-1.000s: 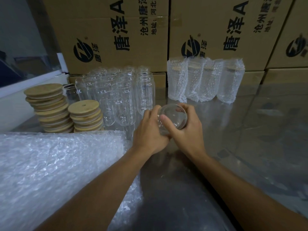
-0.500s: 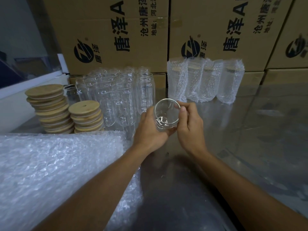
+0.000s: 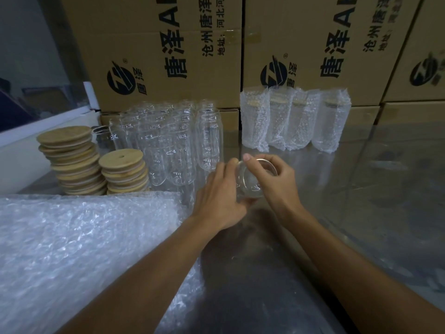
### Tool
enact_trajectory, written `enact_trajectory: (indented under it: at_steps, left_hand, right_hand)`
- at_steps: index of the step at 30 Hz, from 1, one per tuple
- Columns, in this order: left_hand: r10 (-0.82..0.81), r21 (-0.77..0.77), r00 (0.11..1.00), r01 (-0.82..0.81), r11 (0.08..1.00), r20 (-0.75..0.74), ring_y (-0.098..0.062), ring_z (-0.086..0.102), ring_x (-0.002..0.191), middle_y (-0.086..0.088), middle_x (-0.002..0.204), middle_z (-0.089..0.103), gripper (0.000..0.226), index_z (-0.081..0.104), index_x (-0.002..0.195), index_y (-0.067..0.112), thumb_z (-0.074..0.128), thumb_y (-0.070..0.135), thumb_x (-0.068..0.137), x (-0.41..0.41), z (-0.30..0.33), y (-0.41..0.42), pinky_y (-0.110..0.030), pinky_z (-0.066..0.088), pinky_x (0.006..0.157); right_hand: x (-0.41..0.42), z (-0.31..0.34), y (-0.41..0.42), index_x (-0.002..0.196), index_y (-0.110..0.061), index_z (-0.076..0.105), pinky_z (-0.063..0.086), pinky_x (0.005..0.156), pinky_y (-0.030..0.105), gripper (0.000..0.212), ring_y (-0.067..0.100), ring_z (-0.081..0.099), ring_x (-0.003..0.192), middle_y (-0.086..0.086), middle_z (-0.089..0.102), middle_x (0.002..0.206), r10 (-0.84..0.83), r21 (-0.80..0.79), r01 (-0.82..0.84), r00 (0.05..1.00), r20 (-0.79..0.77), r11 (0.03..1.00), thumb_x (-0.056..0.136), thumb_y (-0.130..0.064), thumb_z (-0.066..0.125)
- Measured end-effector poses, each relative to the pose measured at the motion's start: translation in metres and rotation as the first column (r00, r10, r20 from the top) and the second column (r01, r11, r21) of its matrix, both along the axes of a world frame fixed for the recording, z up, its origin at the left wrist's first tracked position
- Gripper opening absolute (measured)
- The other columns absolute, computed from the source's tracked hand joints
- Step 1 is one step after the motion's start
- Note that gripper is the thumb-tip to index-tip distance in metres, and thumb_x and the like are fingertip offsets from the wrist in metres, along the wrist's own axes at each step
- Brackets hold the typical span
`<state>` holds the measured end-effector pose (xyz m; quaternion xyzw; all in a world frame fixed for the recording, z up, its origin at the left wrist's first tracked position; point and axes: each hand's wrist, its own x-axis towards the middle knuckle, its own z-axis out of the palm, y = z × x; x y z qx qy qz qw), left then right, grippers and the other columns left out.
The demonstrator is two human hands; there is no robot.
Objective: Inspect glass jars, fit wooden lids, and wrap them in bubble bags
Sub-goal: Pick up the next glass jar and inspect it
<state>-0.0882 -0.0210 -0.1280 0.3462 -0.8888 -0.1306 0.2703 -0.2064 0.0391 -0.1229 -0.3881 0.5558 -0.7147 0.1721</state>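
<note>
**Jar held over steel counter, tipped toward camera**

Head view. Reflective grey steel counter (image 3: pixel 361 213); a wall of brown printed cardboard cartons (image 3: pixel 168 56) behind. On it: a cluster of empty clear glass jars (image 3: pixel 173 145), two stacks of round wooden lids (image 3: pixel 96 165) at left, four bubble-wrapped lidded jars (image 3: pixel 293 121) at back, a pile of clear bubble bags (image 3: pixel 84 249) near left.

Left hand (image 3: pixel 219 201) grips the clear glass jar in hand (image 3: pixel 250 182) at its base, fingers curled round it. Right hand (image 3: pixel 277 184) pinches the rim, thumb on top.

Against half a second ago: the jar sits slightly lower and more tilted; the right thumb has moved onto the rim.
</note>
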Motion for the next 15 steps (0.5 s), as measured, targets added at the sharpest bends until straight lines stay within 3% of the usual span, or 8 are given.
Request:
enact_trajectory:
  at_steps: [2, 5, 7, 10, 13, 15]
  left_hand:
    - [-0.003, -0.005, 1.0, 0.003, 1.0, -0.014, -0.023, 0.045, 0.127, 0.006, 0.131, 0.038, 0.083, 0.023, 0.143, 0.031, 0.072, 0.049, 0.079, 0.0, -0.001, -0.001, -0.044, 0.045, 0.089]
    - [0.007, 0.047, 0.996, -0.002, 0.999, -0.09, -0.023, 0.051, 0.123, 0.008, 0.131, 0.043, 0.081, 0.03, 0.14, 0.034, 0.074, 0.047, 0.074, 0.001, 0.0, -0.003, -0.042, 0.049, 0.089]
    - [0.011, 0.1, 0.98, 0.009, 0.995, -0.198, -0.02, 0.057, 0.116, 0.017, 0.118, 0.052, 0.069, 0.038, 0.126, 0.044, 0.071, 0.051, 0.065, 0.001, 0.002, -0.001, -0.04, 0.051, 0.088]
    - [0.022, 0.266, 0.931, 0.081, 0.961, -0.365, -0.006, 0.064, 0.095, 0.02, 0.095, 0.063, 0.047, 0.052, 0.098, 0.054, 0.062, 0.059, 0.052, -0.001, 0.006, -0.001, -0.034, 0.055, 0.08]
    - [-0.027, 0.377, 0.89, 0.22, 0.9, -0.456, 0.011, 0.064, 0.074, 0.031, 0.078, 0.067, 0.038, 0.058, 0.085, 0.068, 0.071, 0.046, 0.057, -0.001, 0.009, -0.001, -0.016, 0.048, 0.065]
    - [-0.008, 0.454, 0.868, 0.267, 0.85, -0.496, 0.013, 0.062, 0.071, 0.024, 0.077, 0.069, 0.032, 0.066, 0.088, 0.053, 0.074, 0.049, 0.057, -0.001, 0.011, -0.002, -0.01, 0.047, 0.063]
  right_hand:
    - [0.001, -0.005, -0.001, 0.106, -0.017, 0.07, 0.056, 0.093, 0.033, 0.042, 0.01, 0.072, 0.101, -0.004, 0.077, 0.096, 0.009, -0.009, -0.01, 0.998, -0.056, 1.0, 0.075, -0.039, 0.089]
    - [0.006, -0.009, 0.001, 0.115, -0.028, 0.063, 0.049, 0.087, 0.012, 0.058, -0.006, 0.065, 0.105, -0.028, 0.07, 0.104, 0.007, -0.027, -0.012, 0.984, -0.176, 1.0, 0.067, -0.055, 0.084]
    - [0.009, -0.01, 0.002, 0.122, -0.03, 0.061, 0.045, 0.086, 0.006, 0.059, -0.011, 0.062, 0.108, -0.034, 0.066, 0.11, 0.009, -0.055, -0.023, 0.971, -0.239, 0.998, 0.072, -0.058, 0.075]
    - [0.008, -0.009, 0.002, 0.135, -0.03, 0.057, 0.043, 0.094, 0.007, 0.062, -0.012, 0.056, 0.119, -0.031, 0.064, 0.122, 0.038, -0.044, -0.053, 0.956, -0.289, 0.998, 0.082, -0.062, 0.062]
    - [0.005, -0.011, 0.003, 0.148, -0.033, 0.047, 0.041, 0.108, 0.02, 0.072, -0.008, 0.048, 0.132, -0.021, 0.056, 0.142, 0.087, 0.003, -0.09, 0.951, -0.297, 0.996, 0.087, -0.069, 0.052]
    - [0.003, -0.013, 0.003, 0.15, -0.04, 0.043, 0.038, 0.108, 0.016, 0.068, -0.012, 0.044, 0.134, -0.029, 0.051, 0.144, 0.115, 0.037, -0.108, 0.948, -0.296, 0.993, 0.089, -0.071, 0.046]
